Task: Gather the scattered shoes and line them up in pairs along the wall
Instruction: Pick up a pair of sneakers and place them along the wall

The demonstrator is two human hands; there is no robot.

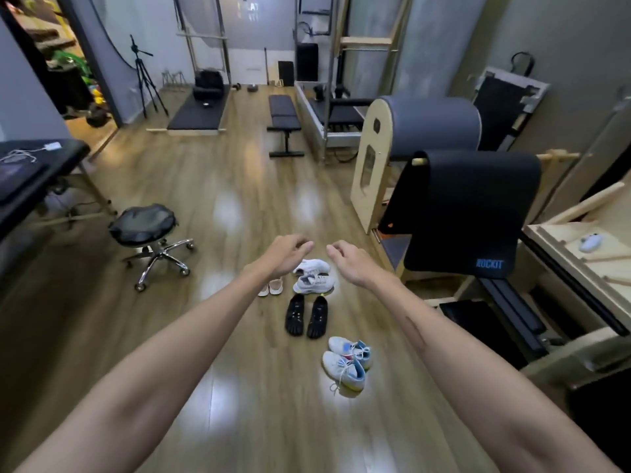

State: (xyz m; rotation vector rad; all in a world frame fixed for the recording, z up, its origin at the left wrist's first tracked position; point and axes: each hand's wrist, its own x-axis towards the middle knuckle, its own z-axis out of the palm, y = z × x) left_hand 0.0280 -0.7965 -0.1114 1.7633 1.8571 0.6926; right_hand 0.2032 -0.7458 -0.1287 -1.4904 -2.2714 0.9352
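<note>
Several shoes lie on the wooden floor in front of me. A white sneaker pair (314, 276) is farthest, with small pale slippers (271, 287) to its left. Black toe shoes (306, 315) sit side by side in the middle. A white and blue laced sneaker pair (346, 361) lies nearest. My left hand (286, 252) and my right hand (351, 259) reach forward above the white sneakers, fingers loosely curled, holding nothing.
A rolling stool (146, 230) stands at the left. Exercise equipment with a black mat (467, 213) draped over it lines the right side. A bench (283, 117) and more frames stand farther back. A black table (30, 179) is at far left.
</note>
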